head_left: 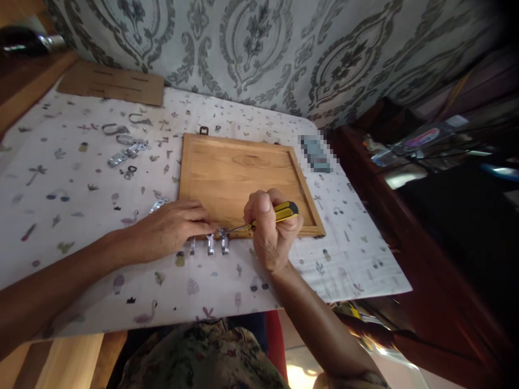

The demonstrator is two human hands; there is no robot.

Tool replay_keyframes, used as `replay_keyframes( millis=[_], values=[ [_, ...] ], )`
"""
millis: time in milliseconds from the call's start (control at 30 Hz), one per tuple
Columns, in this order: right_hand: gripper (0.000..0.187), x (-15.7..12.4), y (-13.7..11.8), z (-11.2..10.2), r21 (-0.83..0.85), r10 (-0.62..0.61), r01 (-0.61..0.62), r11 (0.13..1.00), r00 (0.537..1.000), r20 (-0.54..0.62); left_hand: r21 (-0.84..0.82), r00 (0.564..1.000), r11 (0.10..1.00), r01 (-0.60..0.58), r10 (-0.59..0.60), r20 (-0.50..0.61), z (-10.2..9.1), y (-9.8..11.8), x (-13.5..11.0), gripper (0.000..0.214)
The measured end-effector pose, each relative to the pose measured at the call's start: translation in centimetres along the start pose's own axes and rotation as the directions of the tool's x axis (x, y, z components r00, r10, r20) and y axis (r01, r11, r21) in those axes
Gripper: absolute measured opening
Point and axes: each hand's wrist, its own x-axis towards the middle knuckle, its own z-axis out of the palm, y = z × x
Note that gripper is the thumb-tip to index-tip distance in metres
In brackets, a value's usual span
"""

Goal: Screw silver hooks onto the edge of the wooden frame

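Observation:
A framed wooden board (239, 175) lies flat on a table covered with a white patterned cloth (68, 216). My right hand (271, 232) is closed round a yellow-and-black screwdriver (279, 212), whose tip meets a metal hook bracket (223, 237) at the board's near edge. My left hand (172, 227) lies with fingers pressed down on the same edge, beside that bracket. Two more metal hooks (210, 244) hang off the edge between my hands.
Loose metal hooks and brackets (125, 154) are scattered at the left back of the cloth. A brown cardboard sheet (111, 82) lies at the far left by the patterned wall. A dark wooden cabinet (405, 227) stands along the table's right side.

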Motion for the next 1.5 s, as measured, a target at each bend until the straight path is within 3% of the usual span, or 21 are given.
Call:
replay_keyframes(
  millis=[333,567,800,900,1067,1500],
  values=[
    [0.047,-0.1,0.3,0.0,0.022,-0.015,0.015,1.0,1.0,0.001,0.083,0.999,0.996,-0.035,0.031,0.043,0.1,0.4,-0.1,0.034],
    [0.047,0.0,0.4,0.1,0.074,-0.012,0.013,0.997,1.0,-0.02,0.099,1.0,0.995,-0.024,0.023,0.011,0.2,0.6,0.1,0.03],
    [0.049,0.0,-0.6,-0.2,0.114,-0.056,0.083,0.99,0.972,-0.229,0.114,0.999,0.993,-0.038,0.042,-0.033,0.5,0.6,0.1,0.029],
    [0.049,-0.2,-0.9,-0.4,0.077,-0.027,0.045,0.996,0.975,-0.222,0.089,1.0,0.996,-0.012,0.013,-0.022,0.3,0.6,0.1,0.031],
    [0.046,-0.6,-0.8,-0.1,0.159,-0.059,0.093,0.983,0.977,-0.204,0.017,1.0,1.0,-0.006,0.006,-0.01,0.0,0.6,0.2,0.033],
    [0.047,-0.4,-0.3,0.2,0.158,-0.077,0.103,0.982,0.984,-0.159,0.043,1.0,0.999,-0.021,0.021,-0.001,0.0,0.7,0.4,0.029]
  ],
)
